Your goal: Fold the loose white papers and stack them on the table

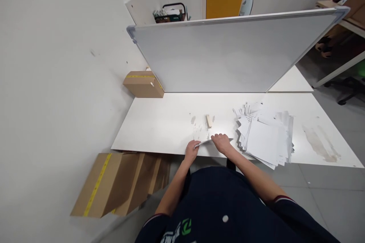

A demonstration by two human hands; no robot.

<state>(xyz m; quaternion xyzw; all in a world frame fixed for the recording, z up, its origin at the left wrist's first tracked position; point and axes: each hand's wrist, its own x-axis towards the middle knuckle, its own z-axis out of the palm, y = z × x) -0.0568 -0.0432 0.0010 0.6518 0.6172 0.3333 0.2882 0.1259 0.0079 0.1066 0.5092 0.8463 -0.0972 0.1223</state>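
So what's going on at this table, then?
A person at a white table handles one sheet of paper at its near edge: the left hand grips one end, the right hand rests on it. A messy stack of papers lies to the right, a small beige block just beyond the hands.

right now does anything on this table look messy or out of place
The paper stack right of the right hand is fanned out askew, reaching the table's near edge. Brownish smears stain it at far right. A whiteboard leans tilted across the back.
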